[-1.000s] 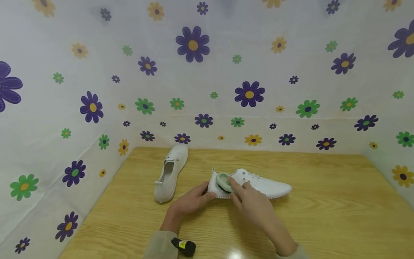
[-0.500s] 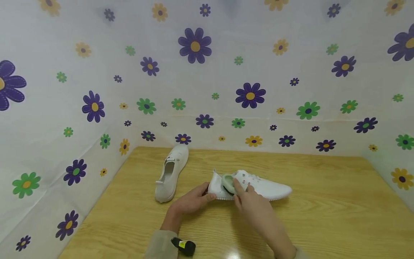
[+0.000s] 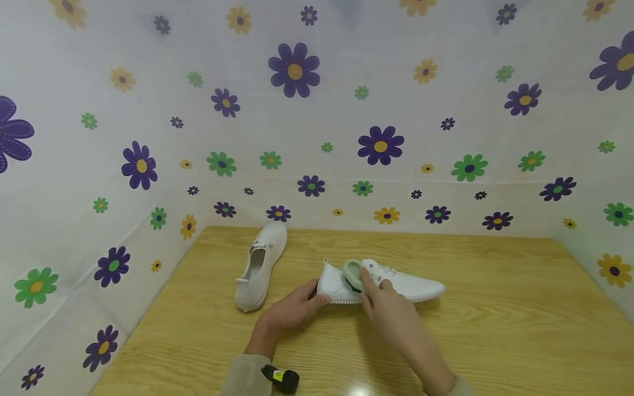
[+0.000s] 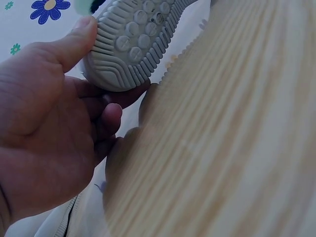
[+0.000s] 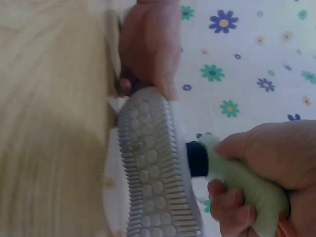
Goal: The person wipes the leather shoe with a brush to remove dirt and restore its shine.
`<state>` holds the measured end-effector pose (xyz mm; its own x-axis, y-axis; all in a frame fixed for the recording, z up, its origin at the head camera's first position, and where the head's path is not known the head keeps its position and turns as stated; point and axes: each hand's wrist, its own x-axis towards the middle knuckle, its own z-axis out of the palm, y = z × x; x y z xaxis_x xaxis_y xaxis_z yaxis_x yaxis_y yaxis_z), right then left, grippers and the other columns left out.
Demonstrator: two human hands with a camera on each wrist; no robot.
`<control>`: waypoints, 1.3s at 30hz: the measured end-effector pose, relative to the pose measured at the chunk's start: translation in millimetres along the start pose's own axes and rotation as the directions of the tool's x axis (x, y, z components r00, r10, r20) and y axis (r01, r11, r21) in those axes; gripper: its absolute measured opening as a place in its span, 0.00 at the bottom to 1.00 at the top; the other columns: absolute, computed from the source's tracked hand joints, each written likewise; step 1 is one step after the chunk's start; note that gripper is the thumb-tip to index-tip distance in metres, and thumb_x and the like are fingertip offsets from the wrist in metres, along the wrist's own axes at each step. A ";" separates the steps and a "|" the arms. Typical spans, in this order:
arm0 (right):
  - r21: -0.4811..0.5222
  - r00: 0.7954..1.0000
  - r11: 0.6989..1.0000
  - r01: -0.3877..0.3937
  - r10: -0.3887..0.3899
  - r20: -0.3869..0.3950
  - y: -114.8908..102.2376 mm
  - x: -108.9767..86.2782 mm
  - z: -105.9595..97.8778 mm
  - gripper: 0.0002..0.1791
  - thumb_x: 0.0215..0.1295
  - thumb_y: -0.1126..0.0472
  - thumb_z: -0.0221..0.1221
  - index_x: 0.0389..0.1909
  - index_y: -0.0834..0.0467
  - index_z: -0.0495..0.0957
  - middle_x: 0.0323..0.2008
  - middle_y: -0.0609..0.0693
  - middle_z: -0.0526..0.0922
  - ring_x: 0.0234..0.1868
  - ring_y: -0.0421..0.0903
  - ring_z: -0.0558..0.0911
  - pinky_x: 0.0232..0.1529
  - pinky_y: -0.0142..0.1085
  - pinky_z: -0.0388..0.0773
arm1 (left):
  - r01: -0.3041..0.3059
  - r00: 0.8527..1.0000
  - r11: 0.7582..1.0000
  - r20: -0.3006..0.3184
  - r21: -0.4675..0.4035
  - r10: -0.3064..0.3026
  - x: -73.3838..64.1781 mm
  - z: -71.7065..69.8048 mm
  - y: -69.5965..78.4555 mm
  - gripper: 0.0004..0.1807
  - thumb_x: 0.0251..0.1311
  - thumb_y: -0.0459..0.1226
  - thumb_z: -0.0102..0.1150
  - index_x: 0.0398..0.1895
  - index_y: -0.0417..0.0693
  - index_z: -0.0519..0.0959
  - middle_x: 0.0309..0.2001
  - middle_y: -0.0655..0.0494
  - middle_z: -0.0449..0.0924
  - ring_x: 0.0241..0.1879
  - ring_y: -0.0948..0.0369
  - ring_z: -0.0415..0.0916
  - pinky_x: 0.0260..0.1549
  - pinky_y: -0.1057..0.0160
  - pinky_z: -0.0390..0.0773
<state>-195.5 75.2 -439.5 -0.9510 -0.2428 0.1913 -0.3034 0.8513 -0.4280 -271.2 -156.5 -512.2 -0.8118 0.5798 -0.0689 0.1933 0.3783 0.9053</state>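
— Brush (image 3: 354, 275) has slid from the heel toward the laces over the last second. Grip?
— Right hand (image 3: 396, 314) curled round the green handle, one finger laid along its back. Dark bristles sit against the upper, between heel and laces.
— Left hand (image 3: 292, 308)?
— Pinching the heel of the white shoe (image 3: 416, 286), thumb one side, fingers the other.
— Shoe position?
— Mid-table, toe to the right, tilted, ribbed sole (image 4: 138, 39) facing the wrist cameras. Can't tell if it touches the wooden table (image 3: 495, 341).
— Second shoe (image 3: 261, 276)?
— Left of it, upright, toe at the flowered backdrop (image 3: 327, 110).
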 end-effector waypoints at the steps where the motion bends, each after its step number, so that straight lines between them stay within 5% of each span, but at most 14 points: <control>1: 0.014 1.000 1.000 0.020 -0.020 0.009 0.2 0.7 1.3 0.28 0.73 0.59 0.56 0.72 0.57 0.66 0.33 0.59 0.76 0.18 0.42 0.68 0.18 0.35 0.66 | -0.010 1.000 1.000 0.004 -0.003 0.010 -0.4 -0.2 0.0 0.35 0.76 0.48 0.46 0.76 0.37 0.51 0.69 0.39 0.65 0.69 0.48 0.62 0.68 0.45 0.59; 6: 0.045 0.998 0.998 0.035 -0.038 0.056 -0.8 -0.8 -2.0 0.28 0.72 0.58 0.58 0.71 0.55 0.68 0.29 0.52 0.74 0.21 0.42 0.68 0.22 0.35 0.67 | -0.072 0.997 0.997 0.029 -0.024 0.073 -0.9 0.2 -0.9 0.43 0.76 0.47 0.46 0.80 0.51 0.31 0.65 0.34 0.69 0.63 0.50 0.69 0.63 0.49 0.65; 9: 0.030 0.998 0.999 -0.018 0.016 0.064 1.2 -2.6 -12.2 0.28 0.72 0.58 0.58 0.71 0.55 0.68 0.28 0.52 0.74 0.22 0.43 0.68 0.22 0.37 0.67 | -0.063 0.998 0.998 0.016 -0.024 0.064 -1.7 0.0 1.3 0.43 0.76 0.47 0.46 0.80 0.58 0.29 0.65 0.32 0.67 0.64 0.49 0.68 0.64 0.48 0.64; 12: 0.025 0.997 0.999 -0.043 0.041 0.069 2.5 -1.0 -15.7 0.28 0.73 0.58 0.57 0.72 0.56 0.66 0.31 0.54 0.75 0.22 0.44 0.69 0.23 0.37 0.68 | -0.035 0.999 0.999 -0.004 -0.013 0.035 -3.2 -1.1 3.5 0.41 0.76 0.47 0.45 0.80 0.55 0.34 0.68 0.32 0.63 0.68 0.47 0.63 0.66 0.45 0.60; 17: 0.054 0.993 0.998 0.034 -0.040 0.115 -0.7 2.2 -11.4 0.29 0.73 0.57 0.57 0.73 0.55 0.65 0.37 0.58 0.78 0.25 0.43 0.71 0.27 0.39 0.72 | -0.056 0.998 0.998 -0.009 0.005 0.056 -3.4 -2.5 3.3 0.37 0.77 0.46 0.45 0.79 0.40 0.44 0.73 0.39 0.57 0.72 0.48 0.58 0.69 0.46 0.57; 22: 0.031 0.999 1.000 0.004 -0.005 0.040 5.0 -0.7 -8.6 0.29 0.72 0.59 0.58 0.73 0.54 0.66 0.35 0.57 0.77 0.22 0.45 0.69 0.24 0.39 0.69 | -0.031 0.999 0.999 -0.013 0.023 0.031 -2.2 -1.4 4.5 0.36 0.76 0.48 0.45 0.76 0.34 0.51 0.72 0.38 0.60 0.72 0.47 0.58 0.69 0.45 0.56; 29: -0.010 0.996 0.996 0.087 -0.087 0.032 8.6 1.1 7.3 0.30 0.76 0.57 0.53 0.75 0.54 0.58 0.40 0.60 0.76 0.19 0.43 0.71 0.19 0.36 0.69 | -0.027 1.000 0.998 -0.011 0.061 0.028 1.2 -2.5 7.1 0.35 0.76 0.49 0.46 0.73 0.32 0.55 0.66 0.39 0.67 0.66 0.48 0.66 0.66 0.45 0.62; 36: -0.035 0.998 0.999 -0.017 0.019 0.062 13.4 -4.4 -10.0 0.30 0.73 0.61 0.55 0.73 0.53 0.60 0.38 0.61 0.76 0.18 0.45 0.71 0.18 0.40 0.68 | 0.009 1.000 0.996 -0.028 0.090 -0.007 2.9 -2.3 5.2 0.38 0.75 0.51 0.47 0.74 0.31 0.53 0.71 0.36 0.61 0.72 0.46 0.57 0.70 0.45 0.56; 39: -0.016 0.998 1.000 0.027 -0.026 0.053 9.1 -3.1 -0.6 0.30 0.74 0.61 0.54 0.74 0.55 0.58 0.36 0.59 0.74 0.18 0.43 0.69 0.17 0.37 0.67 | 0.017 1.000 0.996 -0.026 0.093 -0.014 0.1 -0.6 2.5 0.37 0.76 0.50 0.46 0.74 0.32 0.53 0.71 0.37 0.61 0.72 0.46 0.57 0.70 0.46 0.56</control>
<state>-195.2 83.9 -443.4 -0.9446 -0.2894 0.1550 -0.3280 0.8517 -0.4088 -271.1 -156.0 -509.7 -0.8288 0.5551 -0.0709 0.2301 0.4536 0.8610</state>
